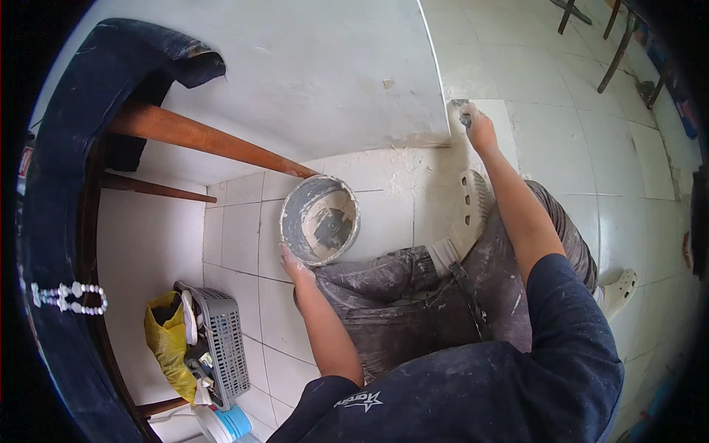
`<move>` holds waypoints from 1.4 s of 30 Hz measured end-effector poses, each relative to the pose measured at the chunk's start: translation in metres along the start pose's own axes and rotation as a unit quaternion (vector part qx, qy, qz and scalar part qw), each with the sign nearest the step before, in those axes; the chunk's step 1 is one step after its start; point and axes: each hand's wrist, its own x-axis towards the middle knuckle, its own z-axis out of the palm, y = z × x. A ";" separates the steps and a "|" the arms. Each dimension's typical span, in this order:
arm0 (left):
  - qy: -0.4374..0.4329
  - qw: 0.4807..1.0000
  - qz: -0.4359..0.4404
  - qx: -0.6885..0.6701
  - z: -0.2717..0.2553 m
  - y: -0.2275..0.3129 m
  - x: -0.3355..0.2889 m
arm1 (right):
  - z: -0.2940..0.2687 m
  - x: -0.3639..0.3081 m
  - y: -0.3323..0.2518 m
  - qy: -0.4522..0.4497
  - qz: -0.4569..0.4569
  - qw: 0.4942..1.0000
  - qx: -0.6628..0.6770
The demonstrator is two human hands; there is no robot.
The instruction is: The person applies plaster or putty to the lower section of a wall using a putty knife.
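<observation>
A round grey bucket [290, 210] with a plaster-smeared rim tilts toward me on the tiles; pale filler and a dark grey patch show inside. My left hand [298, 267], whitened with plaster, grips its near left side, the fingertips partly hidden. Out to the right, my right hand [481, 131] is closed round a small grey putty knife [463, 111], most of whose handle the fingers cover. That tool is at the bottom corner of the white wall [332, 74], whose lower edge has a rough, brownish patch [422, 140].
Plaster crumbs [406, 170] lie on the tiles by the wall. Left stands a wooden table with a brown leg [214, 140] beside the bucket and dark cloth [63, 170] over it. A grey basket [225, 340] holds a yellow bag [168, 340]. Stool legs [619, 55] stand far right.
</observation>
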 end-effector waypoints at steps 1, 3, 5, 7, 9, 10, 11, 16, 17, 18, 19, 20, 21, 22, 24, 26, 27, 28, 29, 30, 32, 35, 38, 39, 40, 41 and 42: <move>0.004 1.000 0.000 0.014 0.006 -0.001 -0.002 | 0.001 0.001 0.004 -0.027 -0.020 0.999 0.003; 0.010 0.999 -0.001 0.031 0.010 0.000 -0.005 | -0.001 0.002 0.005 -0.057 -0.038 0.998 0.006; -0.043 0.999 -0.008 0.010 0.008 0.000 -0.006 | -0.005 0.002 -0.004 -0.080 -0.040 0.996 -0.015; -0.047 0.999 -0.012 0.004 0.009 0.000 -0.004 | -0.007 0.001 -0.004 -0.081 -0.042 0.996 -0.019; -0.048 0.999 -0.014 -0.005 0.005 -0.002 0.003 | -0.008 -0.001 -0.008 -0.082 -0.047 0.995 -0.020; -0.050 0.999 -0.012 -0.014 0.002 -0.004 0.007 | -0.008 -0.003 -0.011 -0.093 -0.047 0.994 -0.020; -0.051 0.998 -0.009 -0.023 -0.002 -0.006 0.011 | -0.008 -0.004 -0.016 -0.104 -0.047 0.993 -0.020; -0.037 0.999 -0.013 -0.008 0.008 -0.005 0.003 | -0.021 -0.010 -0.017 -0.137 -0.037 0.989 -0.042; -0.035 0.999 -0.010 -0.010 0.006 -0.006 0.004 | -0.024 -0.010 -0.020 -0.152 -0.044 0.986 -0.052; -0.035 0.999 -0.010 -0.012 0.006 -0.006 0.004 | -0.028 -0.012 -0.023 -0.151 -0.047 0.986 -0.053; -0.039 0.999 -0.010 -0.014 0.005 -0.006 0.003 | -0.033 -0.016 -0.026 -0.156 -0.045 0.985 -0.050; -0.044 0.999 -0.010 -0.015 0.005 -0.007 0.003 | -0.037 -0.021 -0.029 -0.162 -0.043 0.985 -0.047; -0.044 0.999 -0.010 -0.017 0.005 -0.007 0.003 | -0.041 -0.024 -0.031 -0.161 -0.045 0.985 -0.048; -0.030 0.999 -0.008 -0.010 0.006 -0.008 0.004 | -0.045 -0.027 -0.033 -0.166 -0.044 0.984 -0.042; -0.017 1.000 -0.007 -0.004 0.007 -0.008 0.004 | -0.051 -0.032 -0.035 -0.170 -0.043 0.984 -0.037; -0.035 0.999 -0.008 -0.014 0.008 -0.007 0.004 | -0.056 -0.036 -0.035 -0.185 -0.037 0.980 -0.059; -0.034 0.999 -0.008 -0.016 0.007 -0.007 0.002 | -0.059 -0.038 -0.041 -0.186 -0.040 0.980 -0.060; -0.022 1.000 -0.008 -0.017 0.006 -0.005 0.001 | -0.062 -0.042 -0.046 -0.193 -0.042 0.979 -0.054; -0.010 1.000 -0.008 -0.018 0.004 -0.004 0.000 | -0.064 -0.045 -0.052 -0.201 -0.045 0.978 -0.047; -0.012 1.000 -0.010 -0.019 0.008 -0.001 -0.005 | -0.067 -0.049 -0.051 -0.200 -0.044 0.978 -0.050; 0.000 1.000 -0.012 0.006 0.016 0.005 -0.015 | -0.072 -0.053 -0.048 -0.196 -0.054 0.978 -0.045; 0.000 1.000 -0.017 -0.004 0.020 0.010 -0.020 | -0.078 -0.053 -0.047 -0.196 -0.045 0.979 -0.008; 0.022 0.999 -0.025 0.033 0.018 0.009 -0.020 | -0.086 -0.053 -0.055 -0.204 -0.048 0.978 -0.025; 0.023 0.999 -0.025 0.031 0.015 0.007 -0.016 | -0.085 -0.053 -0.054 -0.204 -0.050 0.977 -0.025; 0.012 1.000 -0.017 0.008 0.011 0.006 -0.012 | -0.085 -0.055 -0.053 -0.179 -0.041 0.983 0.007; 0.001 1.000 -0.009 -0.015 0.008 0.003 -0.009 | -0.084 -0.056 -0.052 -0.155 -0.032 0.987 0.040; 0.000 1.000 -0.012 -0.016 0.011 0.002 -0.012 | -0.088 -0.054 -0.049 -0.156 -0.033 0.987 0.037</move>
